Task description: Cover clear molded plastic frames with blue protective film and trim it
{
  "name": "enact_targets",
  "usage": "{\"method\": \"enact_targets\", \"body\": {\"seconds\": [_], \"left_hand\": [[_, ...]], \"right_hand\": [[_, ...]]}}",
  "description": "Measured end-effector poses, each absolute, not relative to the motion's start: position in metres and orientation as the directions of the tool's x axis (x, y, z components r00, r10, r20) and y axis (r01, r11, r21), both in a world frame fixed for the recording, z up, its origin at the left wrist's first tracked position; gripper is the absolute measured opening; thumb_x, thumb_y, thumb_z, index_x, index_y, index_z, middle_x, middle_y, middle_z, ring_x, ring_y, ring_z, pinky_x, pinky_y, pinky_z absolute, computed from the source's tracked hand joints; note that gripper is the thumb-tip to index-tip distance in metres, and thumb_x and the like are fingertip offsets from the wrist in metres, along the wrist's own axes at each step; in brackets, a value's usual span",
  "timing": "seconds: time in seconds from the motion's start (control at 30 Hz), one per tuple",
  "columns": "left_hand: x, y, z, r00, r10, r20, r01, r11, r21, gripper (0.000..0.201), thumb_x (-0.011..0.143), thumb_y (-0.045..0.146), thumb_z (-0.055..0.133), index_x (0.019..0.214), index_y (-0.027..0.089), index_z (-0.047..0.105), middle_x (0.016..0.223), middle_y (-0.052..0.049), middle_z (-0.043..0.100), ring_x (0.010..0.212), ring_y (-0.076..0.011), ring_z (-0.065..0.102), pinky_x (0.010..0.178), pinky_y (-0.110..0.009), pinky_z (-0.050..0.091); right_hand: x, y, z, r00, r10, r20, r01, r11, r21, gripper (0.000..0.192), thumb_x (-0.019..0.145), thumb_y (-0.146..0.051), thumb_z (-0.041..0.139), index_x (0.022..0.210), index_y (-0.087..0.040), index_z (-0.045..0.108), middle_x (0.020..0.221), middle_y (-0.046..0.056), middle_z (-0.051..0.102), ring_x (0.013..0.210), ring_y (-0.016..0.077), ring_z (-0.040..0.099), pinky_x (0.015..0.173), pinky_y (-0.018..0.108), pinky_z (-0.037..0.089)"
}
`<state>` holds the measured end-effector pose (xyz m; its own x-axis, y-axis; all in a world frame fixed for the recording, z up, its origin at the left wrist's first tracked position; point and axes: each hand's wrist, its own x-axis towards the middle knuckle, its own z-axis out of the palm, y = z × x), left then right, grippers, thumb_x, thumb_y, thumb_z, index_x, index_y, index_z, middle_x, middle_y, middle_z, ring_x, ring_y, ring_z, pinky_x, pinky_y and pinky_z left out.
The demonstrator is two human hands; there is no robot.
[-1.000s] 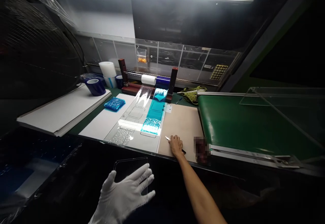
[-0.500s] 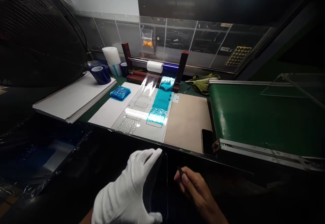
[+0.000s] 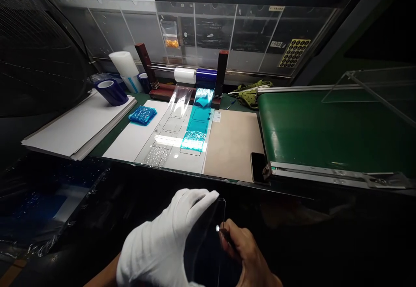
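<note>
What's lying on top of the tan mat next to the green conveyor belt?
Only a dark phone at the tan mat's near right corner, screen side up; anything beneath it is hidden.

Left hand point(image 3: 164, 246): white-gloved, lower centre of frame, gripping a clear glass panel point(image 3: 208, 239) by its edge.
Right hand point(image 3: 247, 254): bare, lower centre-right, pinching a small blade tool point(image 3: 221, 231) against the panel's right edge.
Bench, mid-frame: teal film strip point(image 3: 195, 128), beige mat point(image 3: 232, 144), phone point(image 3: 257, 167).
Right of frame: green conveyor belt point(image 3: 325, 131).

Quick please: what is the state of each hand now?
Left hand: closed, holding the clear panel.
Right hand: closed, holding a thin tool.
</note>
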<state>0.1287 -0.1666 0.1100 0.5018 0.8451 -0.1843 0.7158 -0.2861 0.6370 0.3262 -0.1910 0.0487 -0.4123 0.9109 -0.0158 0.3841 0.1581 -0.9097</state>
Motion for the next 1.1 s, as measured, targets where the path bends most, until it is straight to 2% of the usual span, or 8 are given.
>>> {"method": "enact_targets", "body": {"seconds": [0.17, 0.43, 0.57, 0.73, 0.9, 1.0, 1.07, 1.1], "left_hand": [[0.13, -0.163, 0.108, 0.51, 0.837, -0.197, 0.707, -0.278, 0.65, 0.125, 0.037, 0.038, 0.08, 0.145, 0.026, 0.018, 0.134, -0.011, 0.036, 0.116, -0.0312, 0.048, 0.097, -0.046, 0.047], [0.135, -0.158, 0.107, 0.528, 0.829, -0.183, 0.671, -0.275, 0.688, 0.128, 0.035, 0.042, 0.079, 0.145, 0.027, 0.015, 0.134, -0.012, 0.036, 0.117, -0.0338, 0.046, 0.095, -0.048, 0.048], [0.133, -0.156, 0.104, 0.53, 0.838, -0.131, 0.66, -0.31, 0.684, 0.121, 0.043, 0.05, 0.074, 0.145, 0.025, 0.013, 0.134, -0.013, 0.035, 0.118, -0.0341, 0.045, 0.093, -0.049, 0.048], [0.132, -0.153, 0.102, 0.548, 0.827, -0.128, 0.693, -0.364, 0.622, 0.121, 0.044, 0.046, 0.074, 0.145, 0.021, 0.012, 0.133, -0.015, 0.033, 0.117, -0.0335, 0.044, 0.094, -0.046, 0.048], [0.134, -0.156, 0.1, 0.277, 0.959, 0.057, 0.882, -0.277, 0.381, 0.116, 0.049, 0.041, 0.072, 0.146, 0.018, 0.013, 0.132, -0.015, 0.035, 0.113, -0.0342, 0.042, 0.094, -0.05, 0.045], [0.131, -0.158, 0.098, 0.165, 0.976, 0.146, 0.941, -0.2, 0.274, 0.114, 0.05, 0.042, 0.072, 0.145, 0.015, 0.016, 0.13, -0.015, 0.038, 0.111, -0.0344, 0.042, 0.095, -0.051, 0.042], [0.128, -0.157, 0.097, 0.137, 0.977, 0.165, 0.956, -0.174, 0.237, 0.114, 0.049, 0.044, 0.073, 0.144, 0.014, 0.018, 0.13, -0.016, 0.038, 0.109, -0.0343, 0.042, 0.094, -0.051, 0.041], [0.126, -0.157, 0.096, 0.128, 0.976, 0.177, 0.961, -0.167, 0.222, 0.114, 0.049, 0.044, 0.074, 0.144, 0.014, 0.019, 0.129, -0.016, 0.038, 0.109, -0.0342, 0.042, 0.094, -0.051, 0.041]], "right_hand": [[0.332, -0.183, 0.048, -0.48, 0.874, 0.074, 0.355, 0.271, -0.895, 0.068, 0.047, -0.08, 0.066, 0.074, -0.022, 0.044, 0.067, -0.002, 0.047, 0.057, 0.0098, 0.044, 0.047, 0.019, 0.042], [0.327, -0.176, 0.046, -0.555, 0.819, 0.142, 0.23, 0.316, -0.921, 0.064, 0.061, -0.083, 0.053, 0.073, -0.023, 0.033, 0.062, -0.007, 0.031, 0.05, 0.006, 0.031, 0.042, 0.021, 0.026], [0.324, -0.179, 0.037, -0.542, 0.829, 0.141, 0.233, 0.309, -0.922, 0.063, 0.064, -0.084, 0.049, 0.07, -0.022, 0.036, 0.059, -0.006, 0.033, 0.049, 0.0063, 0.032, 0.042, 0.02, 0.027], [0.32, -0.195, 0.02, -0.328, 0.933, 0.15, 0.283, 0.249, -0.926, 0.064, 0.066, -0.085, 0.041, 0.076, -0.022, 0.05, 0.062, -0.001, 0.042, 0.052, 0.0111, 0.039, 0.044, 0.024, 0.036], [0.325, -0.177, 0.003, -0.062, 0.948, 0.311, 0.098, 0.316, -0.944, 0.043, 0.078, -0.063, 0.054, 0.07, -0.023, 0.039, 0.059, -0.005, 0.032, 0.051, 0.0101, 0.035, 0.047, 0.024, 0.032], [0.331, -0.119, -0.014, 0.011, 0.994, 0.108, 0.302, 0.1, -0.948, 0.031, 0.091, -0.05, 0.039, 0.077, -0.023, 0.039, 0.064, -0.004, 0.039, 0.054, 0.011, 0.039, 0.051, 0.024, 0.034], [0.331, -0.068, -0.033, 0.018, 1.0, -0.021, 0.645, -0.028, -0.764, 0.031, 0.094, -0.045, 0.027, 0.085, -0.021, 0.044, 0.069, 0.0, 0.05, 0.064, 0.0155, 0.05, 0.06, 0.027, 0.039], [0.331, -0.043, -0.044, 0.017, 0.999, -0.048, 0.696, -0.046, -0.717, 0.029, 0.094, -0.041, 0.028, 0.09, -0.019, 0.047, 0.075, 0.004, 0.055, 0.07, 0.0179, 0.053, 0.064, 0.029, 0.04]]}}
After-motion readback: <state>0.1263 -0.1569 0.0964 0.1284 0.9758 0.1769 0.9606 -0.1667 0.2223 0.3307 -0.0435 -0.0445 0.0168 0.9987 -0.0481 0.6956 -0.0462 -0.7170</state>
